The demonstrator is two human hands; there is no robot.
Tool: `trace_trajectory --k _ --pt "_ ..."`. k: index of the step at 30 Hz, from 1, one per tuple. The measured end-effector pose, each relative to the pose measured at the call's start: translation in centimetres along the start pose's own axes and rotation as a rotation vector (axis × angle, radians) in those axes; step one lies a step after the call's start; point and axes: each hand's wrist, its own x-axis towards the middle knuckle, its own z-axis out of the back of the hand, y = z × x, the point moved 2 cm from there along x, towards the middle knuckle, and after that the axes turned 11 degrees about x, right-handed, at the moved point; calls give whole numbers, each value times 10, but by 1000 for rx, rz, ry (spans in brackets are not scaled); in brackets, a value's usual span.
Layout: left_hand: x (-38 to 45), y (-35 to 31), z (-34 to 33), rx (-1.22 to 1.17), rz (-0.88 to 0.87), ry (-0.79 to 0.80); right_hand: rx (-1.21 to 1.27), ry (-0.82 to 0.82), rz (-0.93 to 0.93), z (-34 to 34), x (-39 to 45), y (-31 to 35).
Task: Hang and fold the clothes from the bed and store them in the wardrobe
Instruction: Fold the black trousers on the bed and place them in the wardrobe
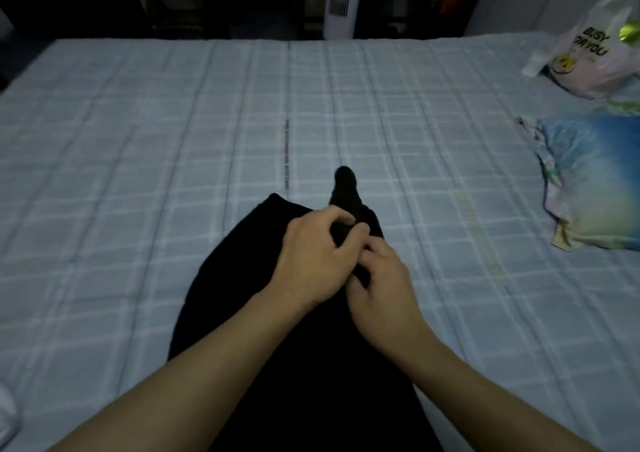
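Note:
A black garment lies on the bed, running from the near edge toward the middle, with a narrow black end sticking out past my fingers. My left hand sits on top of it, fingers curled and pinching a fold of the black cloth. My right hand is right beside it, thumb and fingers pinching the same cloth just below. The two hands touch each other. Most of the garment's shape is lost in the dim light.
The bed has a pale blue checked cover. At its right side lie a white plastic bag with print and a blue-and-yellow bag. A white tower fan stands beyond the far edge, with dark shelving behind it.

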Motion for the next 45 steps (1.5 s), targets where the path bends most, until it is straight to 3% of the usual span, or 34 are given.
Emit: trace_trajectory --k 4,7,9,11,13,15,18,23,24,26,28,29,32,34,37,40,42,45 --pt "1 51 56 -95 116 -180 -59 66 97 -59 6 41" --pt "7 106 79 -169 221 -195 -101 265 143 -107 16 50" --pt "11 146 75 -94 323 -87 -76 388 191 -123 23 44" --pt "10 178 60 178 370 156 -102 301 236 -125 27 28" --pt "0 195 45 468 369 337 -221 114 226 -120 33 5" --pt "-9 193 36 621 278 222 -348 88 155 -118 38 -22" --pt "-15 178 22 696 7 7 -422 206 101 -124 49 -52" --pt "-14 201 -10 672 37 304 -442 363 41 -134 57 -77" --pt "-13 204 -11 642 38 295 -431 377 37 -134 58 -78" --pt "-10 203 -1 526 43 126 -290 293 60 -125 67 -72" --pt "-6 206 18 466 168 -83 -251 127 131 -108 86 -66" --pt "-4 210 26 442 270 -115 -336 83 146 -99 97 -65" --pt "1 214 37 378 424 22 -571 235 15 -81 127 -69" --pt "0 205 39 374 353 2 -612 308 -22 -78 136 -71" --pt "3 186 42 288 170 -147 -614 181 52 -66 136 -76" --pt "24 168 36 266 -16 -249 -592 89 -15 -47 130 -89" --pt "39 165 29 275 -12 -274 -589 66 -104 -38 128 -97" --pt "40 174 15 358 105 -186 -477 -13 -130 -42 121 -92"
